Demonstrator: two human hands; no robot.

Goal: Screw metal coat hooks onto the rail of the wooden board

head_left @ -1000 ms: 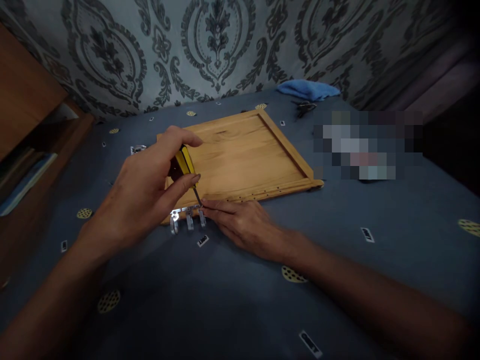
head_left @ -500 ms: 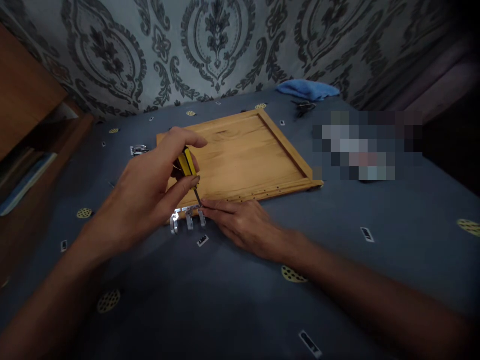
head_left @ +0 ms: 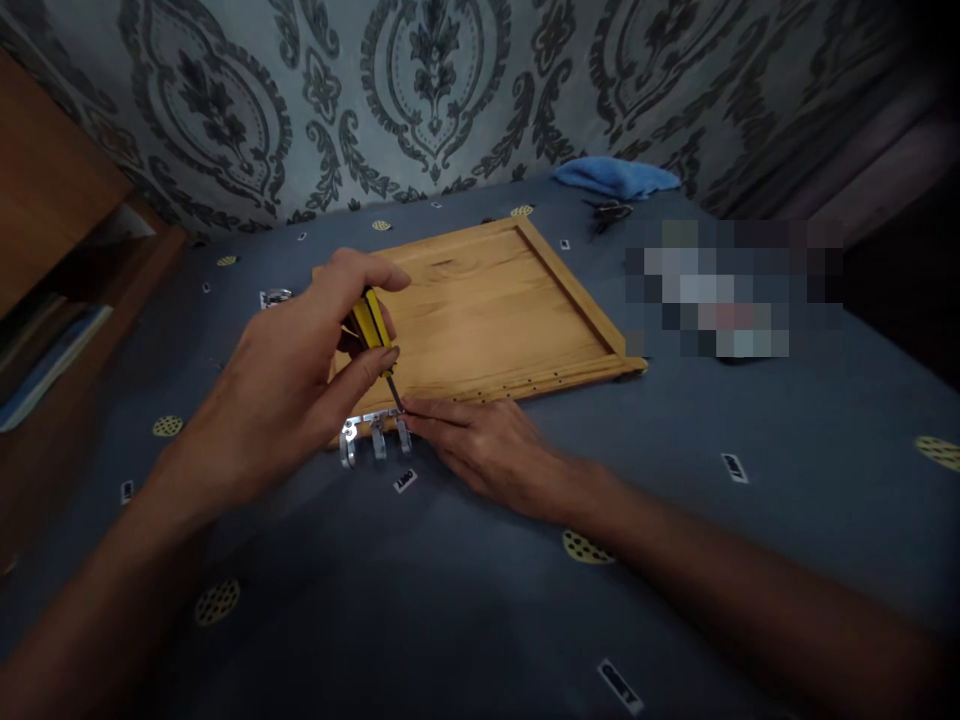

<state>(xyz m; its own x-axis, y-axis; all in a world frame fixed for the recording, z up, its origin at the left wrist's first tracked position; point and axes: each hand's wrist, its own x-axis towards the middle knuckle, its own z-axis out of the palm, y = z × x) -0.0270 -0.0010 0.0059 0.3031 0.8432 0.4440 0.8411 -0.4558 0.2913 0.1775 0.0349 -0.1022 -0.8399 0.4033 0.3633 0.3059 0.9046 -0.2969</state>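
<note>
My left hand (head_left: 281, 370) is wrapped round the yellow-and-black handle of a screwdriver (head_left: 369, 322). The screwdriver slants down, its shaft tip at the right end of a shiny metal strip with hook-like prongs (head_left: 379, 440). That strip lies along the near edge of a framed wooden panel (head_left: 487, 310), at its left part. My right hand (head_left: 502, 450) reaches in from the right, fingertips pressed together beside the screwdriver tip; whatever they pinch is too small to make out. Small dark holes dot the panel's near edge to the right of these fingers.
The panel lies on a dark blue patterned cloth (head_left: 480, 610). Another shiny metal piece (head_left: 276, 298) sits behind my left hand. At the back are a blue cloth (head_left: 616, 178) and a small dark object (head_left: 611, 213). A wooden cabinet (head_left: 60, 200) stands left; a blurred-out patch covers something right.
Hardly anything differs. My left hand and the screwdriver have shifted very slightly; both hands keep the same hold at the metal strip.
</note>
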